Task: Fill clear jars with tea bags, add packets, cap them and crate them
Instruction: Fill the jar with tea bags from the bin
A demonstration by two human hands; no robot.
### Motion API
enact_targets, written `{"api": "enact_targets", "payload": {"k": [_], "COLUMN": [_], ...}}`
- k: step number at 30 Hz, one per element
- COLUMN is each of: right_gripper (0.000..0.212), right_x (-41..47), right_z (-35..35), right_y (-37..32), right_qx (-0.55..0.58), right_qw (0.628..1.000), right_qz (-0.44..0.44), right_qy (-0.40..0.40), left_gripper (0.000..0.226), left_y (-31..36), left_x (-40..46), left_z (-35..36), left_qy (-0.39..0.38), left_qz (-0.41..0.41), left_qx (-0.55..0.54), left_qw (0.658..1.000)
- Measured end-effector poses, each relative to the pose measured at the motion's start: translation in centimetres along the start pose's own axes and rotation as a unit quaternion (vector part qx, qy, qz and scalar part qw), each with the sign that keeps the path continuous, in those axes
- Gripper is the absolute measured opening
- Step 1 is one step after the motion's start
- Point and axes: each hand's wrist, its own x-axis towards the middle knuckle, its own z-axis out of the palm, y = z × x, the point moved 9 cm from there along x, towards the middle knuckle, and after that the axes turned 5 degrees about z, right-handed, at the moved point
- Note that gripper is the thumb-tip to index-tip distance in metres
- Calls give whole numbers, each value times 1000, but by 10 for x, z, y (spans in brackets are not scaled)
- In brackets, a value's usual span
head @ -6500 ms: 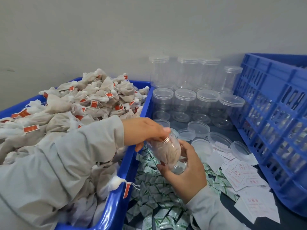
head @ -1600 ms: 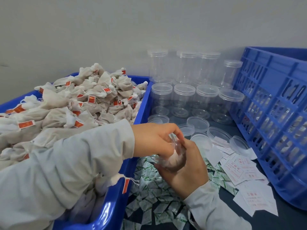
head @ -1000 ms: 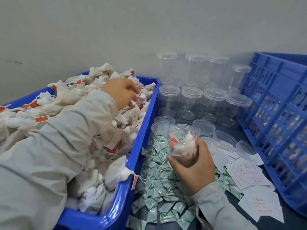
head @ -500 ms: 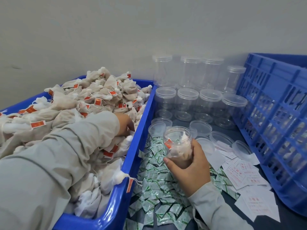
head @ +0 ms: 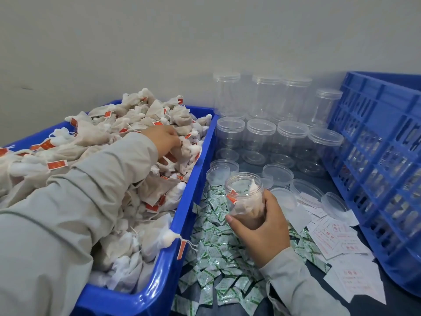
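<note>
My left hand (head: 165, 142) pinches tea bags (head: 186, 149) in the blue bin (head: 196, 179) at 10 o'clock; tag strings could snag and drag extras out. Right hand (head: 262, 226) grips the open, part-filled jar (head: 245, 197), tilted over green packets (head: 211, 247); it may spill

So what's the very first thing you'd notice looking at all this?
The big heap of tea bags with red tags, piled high in the blue bin on the left, where the left hand digs in. Next, the right hand holds an open clear jar above green packets, with empty capped jars behind.
</note>
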Motion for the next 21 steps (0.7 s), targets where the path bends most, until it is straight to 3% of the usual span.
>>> {"api": "enact_targets", "payload": {"k": [4,7,10,13,16,18,21], "right_gripper": [73,77,78,79,80,81,78], "right_x": [1,0,0,0,1,1,-1], "right_z": [2,5,7,9,9,9,9], "right_y": [5,7,7,8,6,3,0], "right_qx": [-4,-17,-6,-1,-4,-11,-18], "right_qw": [1000,1000,1000,999,999,1000,1000], "right_qz": [8,11,15,15,6,0,-13], "right_qy": [-9,-19,-25,-35,-32,-27,-22], "left_gripper": [15,30,51,41,33,29,28], "left_y": [4,12,25,39,55,66,73], "left_x": [-9,-16,-26,-40,-48,-52,-62], "left_z": [1,11,30,50,63,66,76], "left_qy": [33,11,-67,-137,-184,-186,-174], "left_qz": [-62,-65,-45,-31,52,156,254], "left_qx": [-236,-359,-389,-393,-314,-144,58], "left_qw": [969,931,918,909,930,959,950]}}
